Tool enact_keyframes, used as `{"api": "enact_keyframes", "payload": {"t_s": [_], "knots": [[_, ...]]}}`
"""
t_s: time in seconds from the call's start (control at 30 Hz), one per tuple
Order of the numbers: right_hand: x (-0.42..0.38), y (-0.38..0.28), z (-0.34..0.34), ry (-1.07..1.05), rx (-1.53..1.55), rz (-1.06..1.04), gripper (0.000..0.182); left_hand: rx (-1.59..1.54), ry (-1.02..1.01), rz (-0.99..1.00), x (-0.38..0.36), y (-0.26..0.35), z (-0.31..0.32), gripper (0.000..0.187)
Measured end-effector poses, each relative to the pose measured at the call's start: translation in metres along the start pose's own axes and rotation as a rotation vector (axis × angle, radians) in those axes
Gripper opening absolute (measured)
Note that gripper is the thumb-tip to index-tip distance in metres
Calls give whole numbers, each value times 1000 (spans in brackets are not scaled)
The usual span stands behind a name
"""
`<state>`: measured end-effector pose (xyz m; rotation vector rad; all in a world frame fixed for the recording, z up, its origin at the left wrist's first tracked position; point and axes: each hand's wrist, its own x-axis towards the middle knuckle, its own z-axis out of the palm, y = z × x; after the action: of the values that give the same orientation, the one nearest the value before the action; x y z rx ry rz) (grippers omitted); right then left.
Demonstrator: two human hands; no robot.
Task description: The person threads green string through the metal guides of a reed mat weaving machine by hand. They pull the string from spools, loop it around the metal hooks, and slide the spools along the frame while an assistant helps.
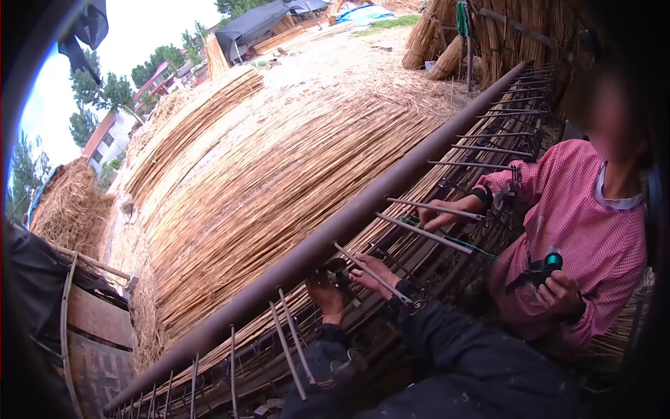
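Note:
Below the long brown metal pipe (pixel 293 269), my left hand (pixel 325 299) reaches up among the straw-coloured stalks, its fingertips partly hidden by the pipe's shadow. My right hand (pixel 375 274) is beside it, fingers curled inward at a small dark part (pixel 339 267) between the two hands. What the fingers hold, if anything, is too small to make out. A thin metal rod (pixel 373 272) crosses in front of my right hand. Dark sleeves (pixel 447 335) cover both my arms.
At the right, a person in a pink checked shirt (pixel 593 223) reaches one hand (pixel 447 213) to the stalks near green twine (pixel 481 248); the other hand holds a dark object (pixel 541 269). Several rods jut from the pipe. A wide mat of stalks (pixel 265 188) lies beyond; bundles (pixel 516 42) stand behind.

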<state>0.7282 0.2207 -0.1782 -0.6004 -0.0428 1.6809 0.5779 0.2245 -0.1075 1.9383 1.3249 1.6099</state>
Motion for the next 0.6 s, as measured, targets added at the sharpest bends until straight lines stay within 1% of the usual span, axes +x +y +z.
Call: {"api": "enact_keyframes", "payload": {"t_s": [0.03,0.07,0.1,0.17,0.2,0.23,0.3,0.33,0.37,0.43,0.47,0.5,0.57,0.6], "knots": [[3,-1,-5,-77,-18,13,16,-169,-41,-147,-3,1,-1,20],[15,2,-22,-214,7,36,19,-183,-194,-278,-10,7,-7,21],[8,1,-15,-216,4,35,19,-142,-175,-183,-20,28,-11,19],[-35,-3,20,-44,39,-26,19,-318,-381,-269,-50,46,-28,19],[-68,-11,42,-61,-63,-83,19,-302,-390,-215,-57,72,-37,22],[-66,-6,36,-60,-60,-83,19,-286,-400,-164,-65,96,-45,25],[-44,16,6,233,-412,-392,20,-263,-495,-165,-84,112,-54,32],[-32,21,-18,314,-493,-401,20,-187,-494,-117,-88,118,-57,32],[-21,28,-37,308,-495,-405,20,-187,-488,-111,-86,124,-59,32],[2,40,-64,383,-992,-832,23,-35,-544,-106,-78,132,-60,37],[7,45,-72,402,-1131,-990,23,17,-625,-51,-78,127,-62,33],[0,45,-74,397,-1138,-980,23,18,-621,-62,-75,128,-67,33],[-20,38,-64,5,-1089,-268,19,20,-868,113,-60,140,-73,34],[-43,32,-37,62,-1103,-125,18,69,-898,165,-53,152,-76,33]]}}
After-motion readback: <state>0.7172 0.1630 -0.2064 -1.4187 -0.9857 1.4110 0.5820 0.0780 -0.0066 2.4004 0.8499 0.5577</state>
